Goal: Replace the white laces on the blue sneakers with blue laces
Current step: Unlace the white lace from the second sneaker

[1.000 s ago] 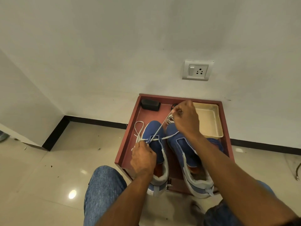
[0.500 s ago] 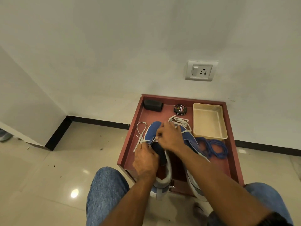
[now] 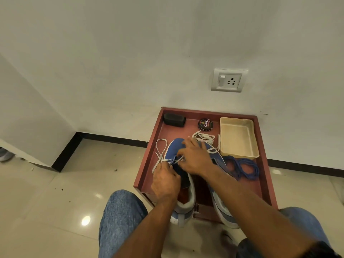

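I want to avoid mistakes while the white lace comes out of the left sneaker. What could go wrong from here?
1. The left sneaker overhangs the near edge of the red tray; a hard pull on the white lace might tip it off.
2. The blue laces lie in a loose heap beside the right sneaker and may tangle.

Black case (image 3: 174, 120); polish tin (image 3: 205, 124); beige tray (image 3: 238, 154); wall socket (image 3: 228, 80)
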